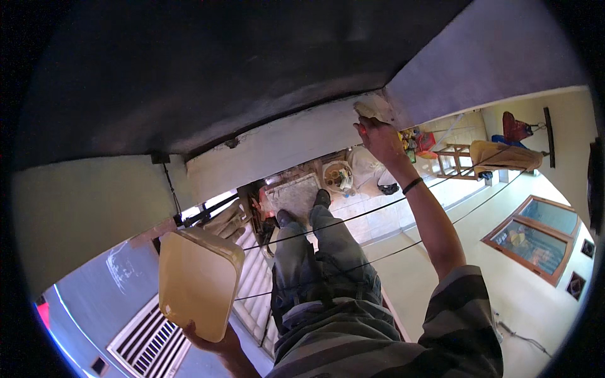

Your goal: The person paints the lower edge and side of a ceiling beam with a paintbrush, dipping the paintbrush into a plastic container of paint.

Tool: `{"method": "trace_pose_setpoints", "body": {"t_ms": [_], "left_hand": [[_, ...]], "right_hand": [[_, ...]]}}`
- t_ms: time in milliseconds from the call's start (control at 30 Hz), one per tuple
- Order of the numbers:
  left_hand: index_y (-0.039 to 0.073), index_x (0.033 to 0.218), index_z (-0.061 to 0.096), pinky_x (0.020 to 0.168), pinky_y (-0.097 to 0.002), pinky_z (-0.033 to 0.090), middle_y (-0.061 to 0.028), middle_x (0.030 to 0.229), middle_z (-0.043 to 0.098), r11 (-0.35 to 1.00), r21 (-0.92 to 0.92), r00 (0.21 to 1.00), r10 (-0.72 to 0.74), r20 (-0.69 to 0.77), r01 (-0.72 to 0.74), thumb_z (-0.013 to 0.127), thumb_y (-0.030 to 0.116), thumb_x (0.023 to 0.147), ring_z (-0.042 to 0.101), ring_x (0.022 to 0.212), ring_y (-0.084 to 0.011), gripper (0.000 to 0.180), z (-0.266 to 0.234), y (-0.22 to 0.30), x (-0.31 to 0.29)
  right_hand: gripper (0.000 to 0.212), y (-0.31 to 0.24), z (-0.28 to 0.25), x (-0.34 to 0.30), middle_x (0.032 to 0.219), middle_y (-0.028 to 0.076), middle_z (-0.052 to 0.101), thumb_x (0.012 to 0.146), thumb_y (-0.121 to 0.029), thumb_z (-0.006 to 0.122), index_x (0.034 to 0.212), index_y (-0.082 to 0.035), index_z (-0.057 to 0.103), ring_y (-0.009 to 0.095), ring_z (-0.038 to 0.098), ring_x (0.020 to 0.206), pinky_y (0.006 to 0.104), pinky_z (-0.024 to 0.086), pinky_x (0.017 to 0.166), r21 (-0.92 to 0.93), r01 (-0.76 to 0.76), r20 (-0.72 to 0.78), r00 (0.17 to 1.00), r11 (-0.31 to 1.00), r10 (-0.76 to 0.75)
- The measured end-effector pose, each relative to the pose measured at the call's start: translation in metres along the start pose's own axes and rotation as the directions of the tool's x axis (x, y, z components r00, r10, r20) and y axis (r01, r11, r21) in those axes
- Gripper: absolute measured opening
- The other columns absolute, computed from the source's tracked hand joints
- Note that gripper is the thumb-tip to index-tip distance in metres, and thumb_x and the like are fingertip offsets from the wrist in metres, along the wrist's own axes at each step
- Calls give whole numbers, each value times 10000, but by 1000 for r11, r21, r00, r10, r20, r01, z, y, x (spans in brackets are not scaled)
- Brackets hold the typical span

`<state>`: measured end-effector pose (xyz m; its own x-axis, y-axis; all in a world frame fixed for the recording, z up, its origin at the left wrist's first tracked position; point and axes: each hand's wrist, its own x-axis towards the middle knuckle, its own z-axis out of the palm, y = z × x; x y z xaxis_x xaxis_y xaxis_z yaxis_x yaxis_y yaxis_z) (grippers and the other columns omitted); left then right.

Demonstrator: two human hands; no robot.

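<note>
Left hand point(214, 343): your fingers grip the cream tub point(234, 271) at its lower edge, its open face toward you.
Right hand point(380, 137): your fingers are bent, raised to a pale patch point(372, 108); from this view you can't tell whether they pinch anything.
White beam point(283, 142): it runs left from your right fingertips, under a dark edge.
Purple wall point(485, 57): just right of those fingers.
Open room: below your right fingers, well apart from the tub.

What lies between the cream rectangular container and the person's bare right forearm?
In the head view, white slats and the person's legs in faded jeans appear between the container and right forearm, crossed by thin dark lines.
</note>
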<state>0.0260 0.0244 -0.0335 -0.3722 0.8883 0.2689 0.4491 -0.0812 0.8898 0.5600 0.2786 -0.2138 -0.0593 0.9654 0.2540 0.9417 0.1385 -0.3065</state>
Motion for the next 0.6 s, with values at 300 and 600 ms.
{"method": "trace_pose_setpoints", "body": {"t_ms": [300,600], "left_hand": [[68,1407,389,1044,-548,457,-193,1426,415,966,60,968,-251,9,250,614,260,905,462,1287,-360,582,20,33,-1],[29,1289,452,909,-471,543,-220,1312,492,996,-83,996,8,-89,-15,657,6,840,572,1116,-339,494,6,22,-18]], "right_hand": [[286,16,38,15,705,139,667,978,-284,512,861,-71,662,312,669,595,421,544,539,-357,169,218,971,919,-94],[269,30,8,32,812,145,724,888,-292,675,928,-28,704,228,709,706,371,548,646,269,-272,-59,953,924,297]]}}
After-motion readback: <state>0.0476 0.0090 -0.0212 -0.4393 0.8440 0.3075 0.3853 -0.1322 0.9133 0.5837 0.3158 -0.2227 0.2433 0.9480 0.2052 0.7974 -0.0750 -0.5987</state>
